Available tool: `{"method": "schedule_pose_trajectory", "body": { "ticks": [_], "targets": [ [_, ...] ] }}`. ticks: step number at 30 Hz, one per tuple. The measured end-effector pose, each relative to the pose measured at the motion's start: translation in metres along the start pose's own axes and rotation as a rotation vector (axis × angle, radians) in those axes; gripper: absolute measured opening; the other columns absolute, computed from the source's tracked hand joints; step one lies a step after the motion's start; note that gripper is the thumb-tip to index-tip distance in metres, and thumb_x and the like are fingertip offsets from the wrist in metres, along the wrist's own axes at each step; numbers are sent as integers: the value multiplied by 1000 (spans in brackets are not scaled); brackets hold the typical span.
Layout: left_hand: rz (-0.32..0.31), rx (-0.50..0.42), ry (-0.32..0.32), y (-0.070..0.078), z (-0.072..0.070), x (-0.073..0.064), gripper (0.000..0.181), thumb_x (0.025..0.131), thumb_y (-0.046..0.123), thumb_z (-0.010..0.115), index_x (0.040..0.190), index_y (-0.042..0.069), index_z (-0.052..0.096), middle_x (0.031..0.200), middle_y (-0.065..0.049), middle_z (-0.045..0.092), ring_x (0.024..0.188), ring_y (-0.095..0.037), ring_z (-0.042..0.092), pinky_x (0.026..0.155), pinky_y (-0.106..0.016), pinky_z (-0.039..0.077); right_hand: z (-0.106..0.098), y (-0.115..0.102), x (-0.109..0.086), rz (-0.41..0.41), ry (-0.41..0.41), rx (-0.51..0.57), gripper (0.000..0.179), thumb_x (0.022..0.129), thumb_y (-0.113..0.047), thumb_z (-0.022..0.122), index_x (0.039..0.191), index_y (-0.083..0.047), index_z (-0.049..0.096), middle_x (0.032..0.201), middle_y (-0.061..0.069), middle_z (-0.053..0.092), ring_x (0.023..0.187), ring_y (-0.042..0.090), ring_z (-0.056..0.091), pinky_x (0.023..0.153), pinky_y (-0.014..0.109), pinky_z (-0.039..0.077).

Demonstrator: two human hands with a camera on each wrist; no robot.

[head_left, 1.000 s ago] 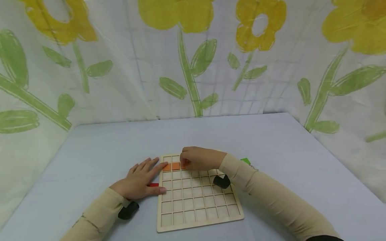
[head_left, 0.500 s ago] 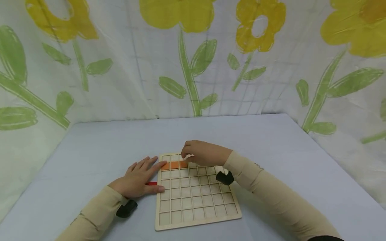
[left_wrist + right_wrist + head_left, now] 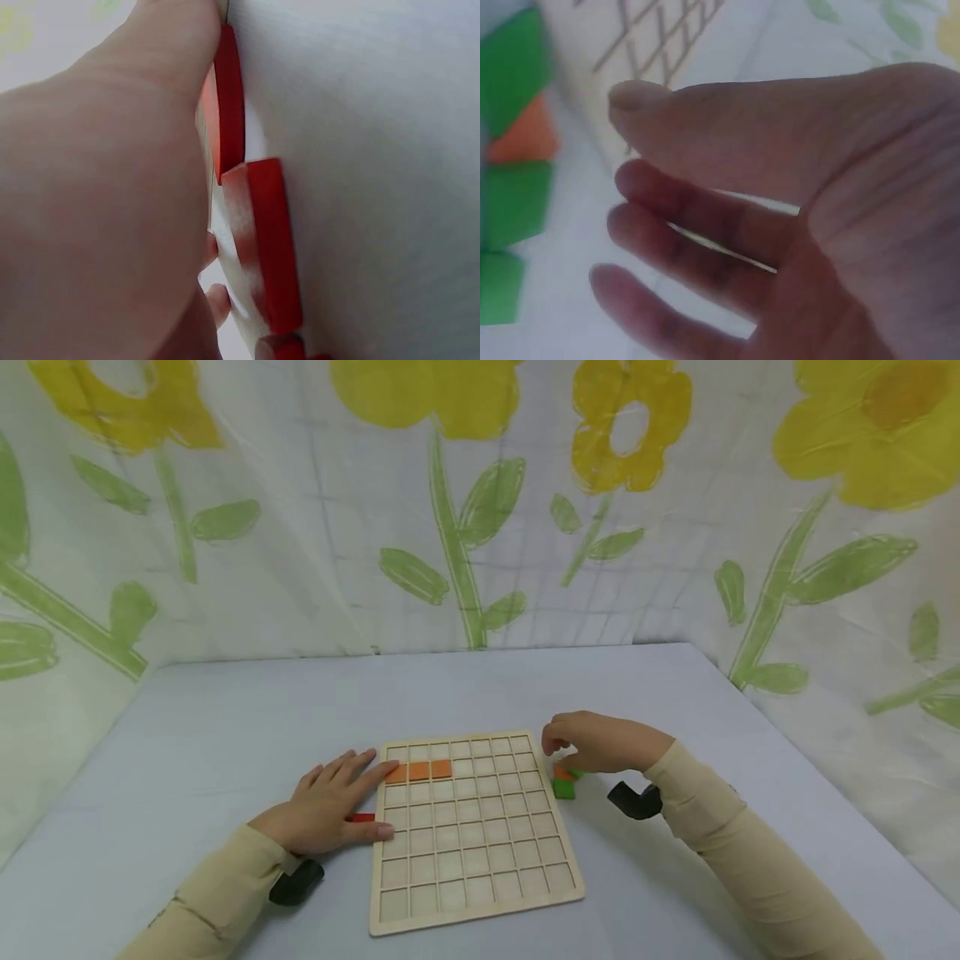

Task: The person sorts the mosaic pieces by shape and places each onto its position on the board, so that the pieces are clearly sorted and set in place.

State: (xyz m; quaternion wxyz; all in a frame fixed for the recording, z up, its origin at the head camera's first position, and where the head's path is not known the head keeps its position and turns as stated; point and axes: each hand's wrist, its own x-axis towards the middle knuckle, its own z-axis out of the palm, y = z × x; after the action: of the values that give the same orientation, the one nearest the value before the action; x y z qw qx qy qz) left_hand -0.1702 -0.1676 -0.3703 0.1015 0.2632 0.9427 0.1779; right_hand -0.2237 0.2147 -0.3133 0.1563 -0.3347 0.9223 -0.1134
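Note:
A wooden grid board [image 3: 450, 865] lies on the table with three orange tiles [image 3: 418, 771] side by side in its second row from the back, at the left. My left hand [image 3: 322, 810] rests at the board's left edge, fingers spread. Its index fingertip touches the leftmost orange tile and its thumb lies on the rim. Beyond the board's right edge, my right hand [image 3: 607, 742] hovers beside green tiles [image 3: 564, 789] and an orange tile [image 3: 563, 772]. In the right wrist view its fingers [image 3: 682, 281] are loosely bent with nothing between them and the thumb.
Red tiles [image 3: 274, 247] lie in a line beside the left hand; in the head view that hand mostly hides them, leaving one red tile [image 3: 363, 817] showing. More green tiles [image 3: 517, 202] sit right of the board. A flowered curtain [image 3: 300, 568] hangs behind the table.
My right hand has left the third orange tile in the board's row and moved right, over to the loose green and orange tiles. The left hand has stayed on the board's edge.

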Motion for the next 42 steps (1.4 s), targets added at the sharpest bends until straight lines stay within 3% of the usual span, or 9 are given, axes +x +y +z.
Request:
{"method": "schedule_pose_trajectory", "body": {
  "ticks": [4, 8, 17, 25, 32, 42],
  "targets": [
    [3, -3, 16, 0, -1, -1, 85, 84, 64, 57, 151, 23, 27, 156, -20, 20, 140, -49, 17, 103, -72, 13, 11, 12, -4, 96, -16, -34, 15, 86, -20, 72, 99, -17, 63, 100, -5, 58, 99, 16, 55, 84, 34, 47],
    [-3, -3, 2, 0, -2, -1, 86, 84, 67, 56, 151, 23, 26, 156, -20, 19, 141, -49, 16, 104, -72, 12, 15, 20, -7, 128, -22, -52, 15, 84, -17, 74, 93, -19, 63, 94, -7, 56, 89, 12, 53, 79, 30, 47],
    [-9, -15, 0, 2, -3, -3, 86, 84, 68, 54, 152, 23, 25, 157, -19, 17, 141, -48, 14, 104, -72, 11, 10, 26, -8, 82, -7, -33, 17, 83, -13, 74, 94, -15, 62, 92, -5, 58, 86, 13, 53, 77, 30, 46],
    [-21, -17, -9, -2, 0, -2, 87, 84, 69, 54, 152, 24, 25, 158, -18, 16, 142, -47, 12, 106, -70, 9, 10, 31, -9, 124, -17, -41, 16, 86, -12, 71, 97, -14, 62, 91, -4, 57, 85, 13, 52, 76, 30, 45],
    [-24, -20, -16, 0, 0, -1, 87, 84, 69, 53, 152, 25, 24, 158, -17, 15, 143, -46, 11, 106, -70, 8, 15, 28, -10, 140, 5, -51, 16, 86, -20, 73, 99, -18, 63, 98, -5, 55, 95, 15, 51, 81, 31, 46],
    [-10, -25, -16, 5, -2, -2, 86, 84, 67, 54, 152, 24, 25, 158, -18, 17, 142, -48, 13, 105, -71, 10, 23, 26, -8, 34, 46, -67, 13, 90, -17, 67, 102, -17, 63, 99, -4, 57, 95, 15, 52, 83, 33, 48]
  ]
}}
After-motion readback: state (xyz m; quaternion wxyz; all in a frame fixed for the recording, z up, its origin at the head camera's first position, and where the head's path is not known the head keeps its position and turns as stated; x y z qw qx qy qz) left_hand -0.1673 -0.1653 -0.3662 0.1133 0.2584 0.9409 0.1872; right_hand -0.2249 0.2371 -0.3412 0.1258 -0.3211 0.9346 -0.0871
